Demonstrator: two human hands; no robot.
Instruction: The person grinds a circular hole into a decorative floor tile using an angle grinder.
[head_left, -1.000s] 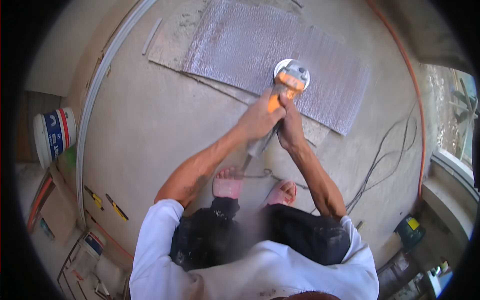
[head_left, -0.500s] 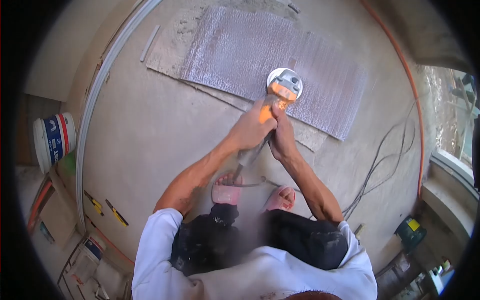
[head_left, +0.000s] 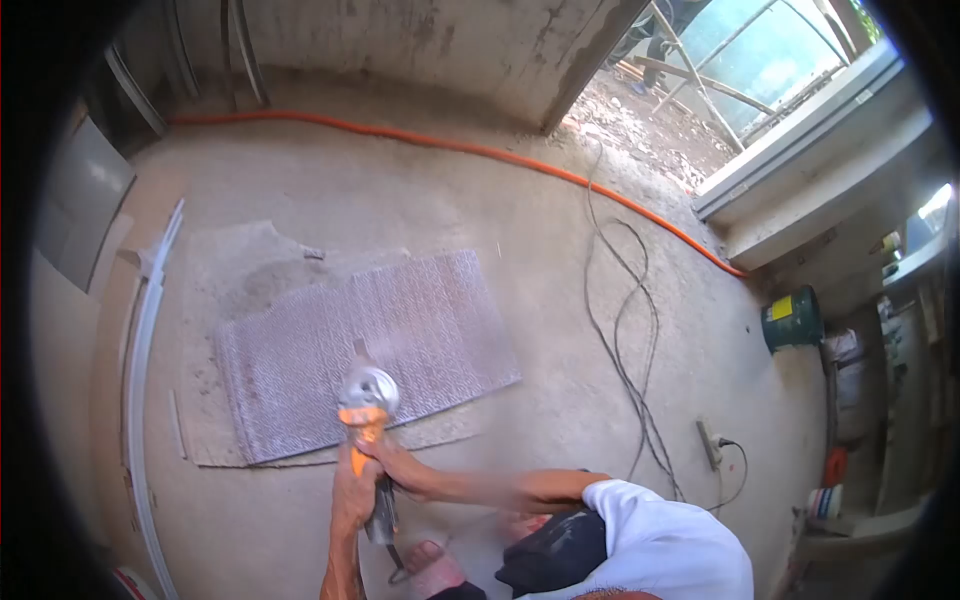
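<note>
Both my hands grip an orange and grey angle grinder [head_left: 364, 424], its head pointing away from me. My left hand [head_left: 352, 492] wraps the body from the left, while my right hand [head_left: 398, 466] closes round it from the right, close behind the orange housing. A round disc [head_left: 374, 388] shows at the grinder's head, overlapping the near edge of a silvery, textured sheet [head_left: 420, 325]. That sheet lies on a rough, flat board [head_left: 215, 452] on the concrete floor. The grinder's tail and cord [head_left: 398, 565] hang down by my sandalled foot [head_left: 435, 568].
An orange hose [head_left: 400, 133] runs along the far wall towards the right. Dark cables [head_left: 625, 350] loop over the floor to a socket block [head_left: 709, 445]. A dark green bucket [head_left: 792, 320] stands at the right, and metal profiles [head_left: 143, 400] lie at the left.
The view has swung right and up, bringing the doorway and far wall in. Both hands still hold the grinder at the sheet's near edge.
</note>
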